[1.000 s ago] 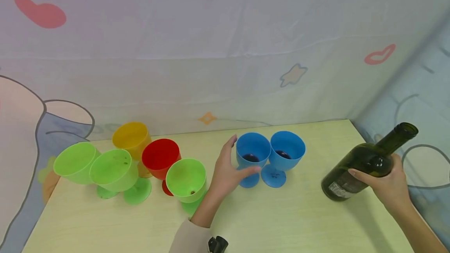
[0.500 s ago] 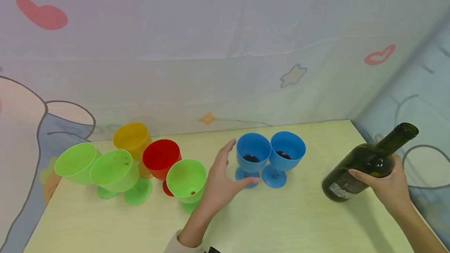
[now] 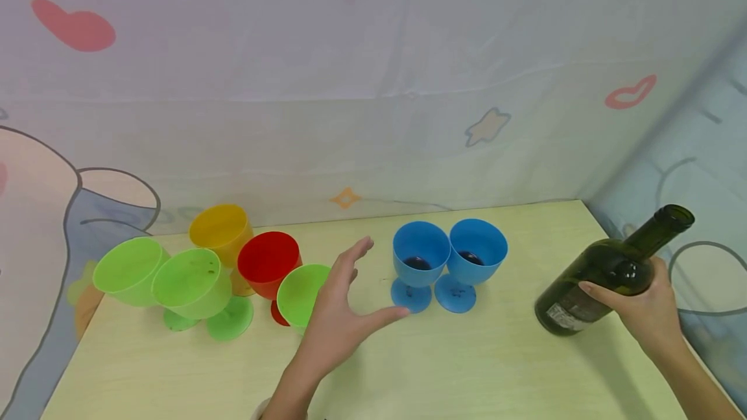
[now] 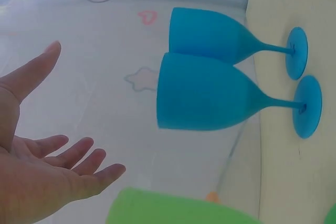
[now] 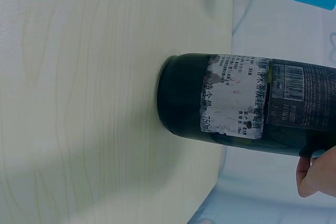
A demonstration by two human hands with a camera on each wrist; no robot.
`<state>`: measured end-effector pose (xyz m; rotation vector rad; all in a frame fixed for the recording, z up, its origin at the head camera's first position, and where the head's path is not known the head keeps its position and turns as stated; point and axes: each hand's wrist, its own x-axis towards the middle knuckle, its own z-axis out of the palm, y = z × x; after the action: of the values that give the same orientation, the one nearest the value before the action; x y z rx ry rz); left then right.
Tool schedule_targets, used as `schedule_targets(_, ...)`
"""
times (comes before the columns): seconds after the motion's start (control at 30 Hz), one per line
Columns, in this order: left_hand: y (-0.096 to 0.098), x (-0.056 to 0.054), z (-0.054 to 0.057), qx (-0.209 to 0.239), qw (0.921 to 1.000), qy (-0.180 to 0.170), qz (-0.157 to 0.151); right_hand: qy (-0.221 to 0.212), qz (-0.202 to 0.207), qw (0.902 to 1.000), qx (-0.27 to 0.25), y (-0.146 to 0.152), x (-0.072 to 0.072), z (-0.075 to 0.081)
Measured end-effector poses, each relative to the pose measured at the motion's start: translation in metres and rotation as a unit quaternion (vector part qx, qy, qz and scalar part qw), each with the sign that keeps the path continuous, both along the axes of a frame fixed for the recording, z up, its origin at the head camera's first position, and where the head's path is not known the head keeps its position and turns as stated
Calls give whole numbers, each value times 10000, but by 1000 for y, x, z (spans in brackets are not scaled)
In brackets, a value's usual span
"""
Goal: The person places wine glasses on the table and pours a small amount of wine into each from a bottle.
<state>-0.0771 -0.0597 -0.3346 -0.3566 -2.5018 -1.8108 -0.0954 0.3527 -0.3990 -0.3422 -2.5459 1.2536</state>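
Toward the back-left corner of the tabletop (image 3: pixel 467 368), a first green goblet (image 3: pixel 130 272) is standing by the left edge, and a second green goblet (image 3: pixel 191 284) is standing just to its right, a few dark specks showing inside the bowl. Behind them, near the back edge, a yellow goblet (image 3: pixel 222 233) is standing, with a red goblet (image 3: pixel 270 266) standing to its right and a little nearer the front edge. Next, a third green goblet (image 3: pixel 299 293) is standing, partly hidden in the head view by the left hand (image 3: pixel 338 329). That hand is holding nothing; its thumb and fingers are spreading apart above the tabletop, clear of the goblets. To its right, a left blue goblet (image 3: pixel 419 255) and a right blue goblet (image 3: pixel 477 251) are standing side by side toward the back edge, each holding some dark liquid. Near the right edge, a dark green bottle (image 3: pixel 595 284) is standing uncapped and upright, and the right hand (image 3: pixel 648 310) is gripping its body above the white label (image 5: pixel 233 96).
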Motion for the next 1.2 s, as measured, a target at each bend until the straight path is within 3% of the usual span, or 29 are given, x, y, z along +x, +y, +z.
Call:
schedule_targets(0.33,-32,5,5,-214,9984,85,514,-60,-12,10000,-11,0,0,1)
schedule_targets(0.63,-50,14,1,-578,9943,274,852,-74,6,10000,3,0,0,0)
schedule_targets(0.87,-64,23,-5,-506,9923,251,1098,-68,18,10000,-1,1,-1,-1)
schedule_targets(1.07,-74,30,-14,-686,9896,28,1265,-21,12,10000,1,1,0,0)
schedule_targets(1.2,-77,30,-22,-791,9881,77,1318,-43,-28,10000,39,0,0,1)
